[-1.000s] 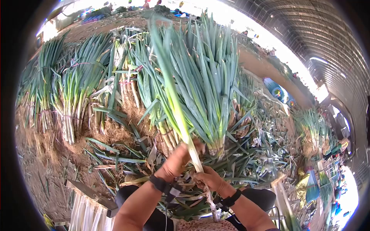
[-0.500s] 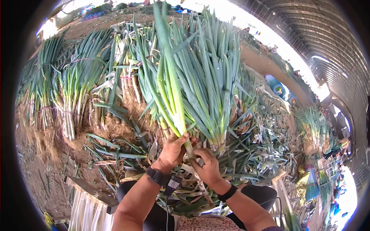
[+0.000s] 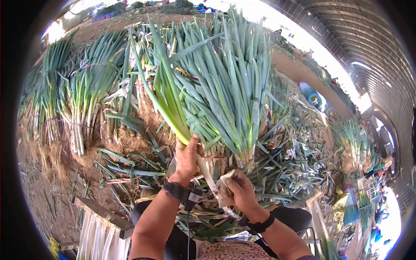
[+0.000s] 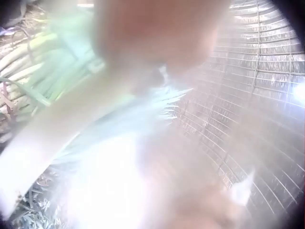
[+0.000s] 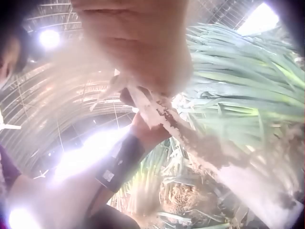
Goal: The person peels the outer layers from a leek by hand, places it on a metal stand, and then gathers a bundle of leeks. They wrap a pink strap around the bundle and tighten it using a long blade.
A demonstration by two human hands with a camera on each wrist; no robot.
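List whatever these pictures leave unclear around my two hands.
- Left hand's far fingers: head view, behind the hand.
- Label print: head view, too small.
- Both hands' details: left wrist view, blur and glare.
- Rest of the green leaves: right wrist view, cut by right edge.

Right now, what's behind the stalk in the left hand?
Beyond the stalk, a big green bundle fans upward, with brown roots showing at left. Whatever lies directly behind the stalk and left hand is covered.

A covered produce-packing area, shown by the ribbed arched roof [image 3: 346, 34] and bundled green onions [image 3: 82, 104].
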